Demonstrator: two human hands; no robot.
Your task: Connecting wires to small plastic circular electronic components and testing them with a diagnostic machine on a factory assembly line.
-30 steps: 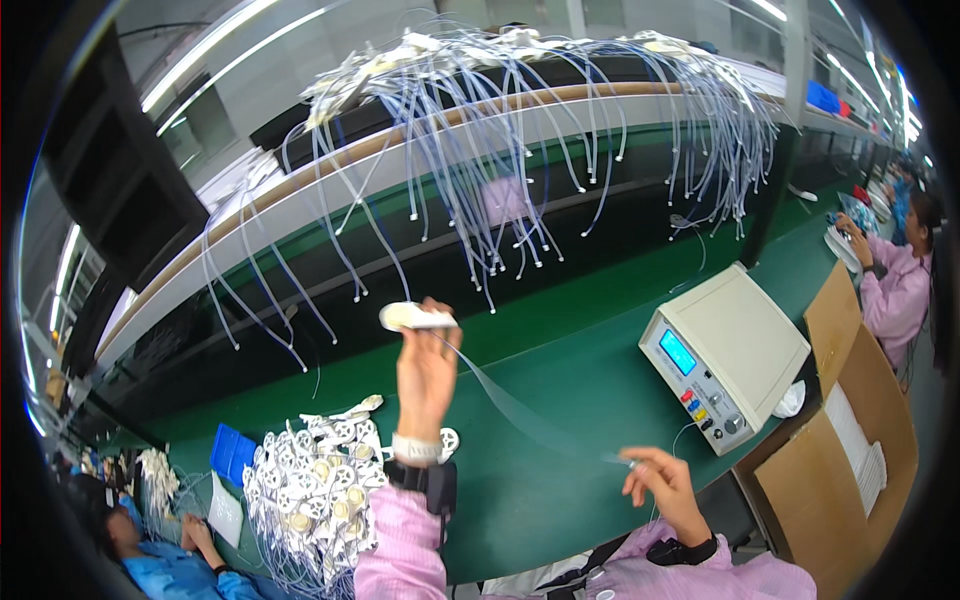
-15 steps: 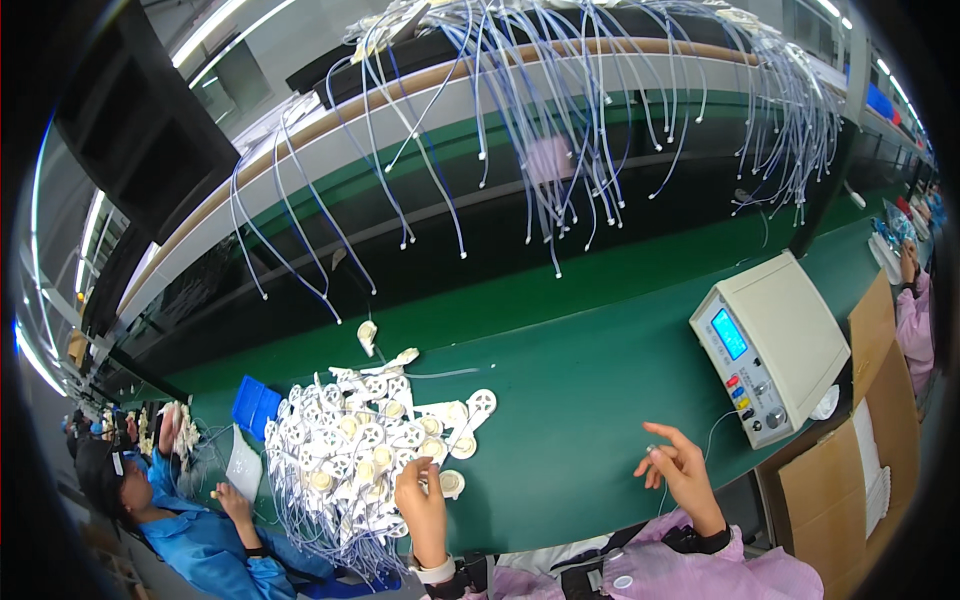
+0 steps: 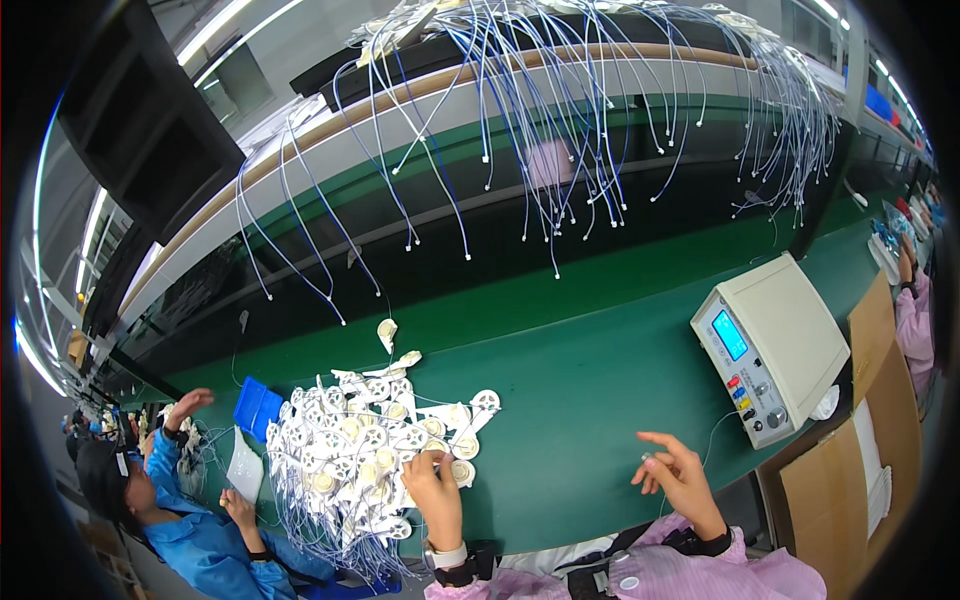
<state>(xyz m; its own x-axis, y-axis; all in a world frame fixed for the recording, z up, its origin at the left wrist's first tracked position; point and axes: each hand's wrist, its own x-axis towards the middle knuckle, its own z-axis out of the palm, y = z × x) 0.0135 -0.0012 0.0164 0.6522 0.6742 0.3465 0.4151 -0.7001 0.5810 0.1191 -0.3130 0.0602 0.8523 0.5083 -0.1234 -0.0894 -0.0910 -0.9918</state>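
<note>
A heap of white plastic parts (image 3: 345, 440) with round, spoked wheels and cream discs lies on the left of the green bench, thin blue and white wires (image 3: 345, 550) trailing off its near side. My left hand (image 3: 435, 500) reaches to the heap's right edge, its fingers bent together; what is between the fingertips is hidden. A cream round part (image 3: 462, 473) lies just right of these fingers. Over the bench's near edge, my right hand (image 3: 685, 480) is raised with fingers loosely apart and the index finger stretched out. Something small and pale shows at its fingers.
A beige bench meter (image 3: 770, 350) with a lit blue screen stands at right, a thin lead (image 3: 715, 435) running down from it. Cardboard boxes (image 3: 820, 490) sit beyond. Wires (image 3: 560, 130) dangle from the shelf. A blue bin (image 3: 258, 408) and a blue-sleeved co-worker (image 3: 210, 540) are at left.
My left hand has shifted slightly right, and its fingers have drawn together at the heap. My right hand has barely moved. The co-worker's far hand has lifted off the parts there.
</note>
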